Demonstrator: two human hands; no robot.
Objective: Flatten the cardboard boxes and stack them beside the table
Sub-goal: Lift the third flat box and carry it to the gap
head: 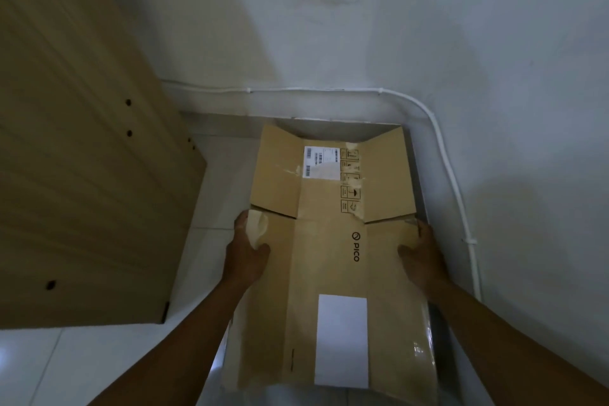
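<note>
A flattened brown cardboard box printed "PICO", with a shipping label and a blank white sticker, lies lengthwise over the tiled floor in the corner. My left hand grips its left edge, thumb on top. On the right edge, my right hand holds it the same way. The box's far flaps are spread open near the wall. A grey flat sheet shows under its right side; I cannot tell what it is.
The wooden side panel of a table or cabinet stands at the left. White walls close the corner behind and to the right, with a white cable conduit along their base. White floor tiles extend at the lower left.
</note>
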